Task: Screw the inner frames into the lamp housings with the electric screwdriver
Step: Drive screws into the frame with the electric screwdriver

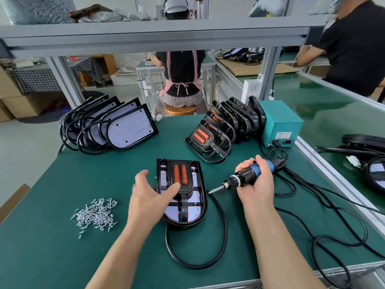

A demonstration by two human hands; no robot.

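Note:
A black lamp housing [199, 197] lies flat at the middle of the green table, with a black inner frame [180, 176] carrying two orange bars set inside it. My left hand [149, 198] hovers at the housing's left edge with fingers spread, thumb over the frame's lower part. My right hand [257, 182] grips the blue and black electric screwdriver [242, 179] just right of the housing, its bit pointing left at the housing's right rim. A pile of silver screws [96, 214] lies to the left.
Several housings with white LED boards [129, 127] lean at the back left. Several inner frames [210, 136] stand in a row at the back right beside a teal power box [280, 124]. Black cables [308, 207] loop over the right side. People work at other benches behind.

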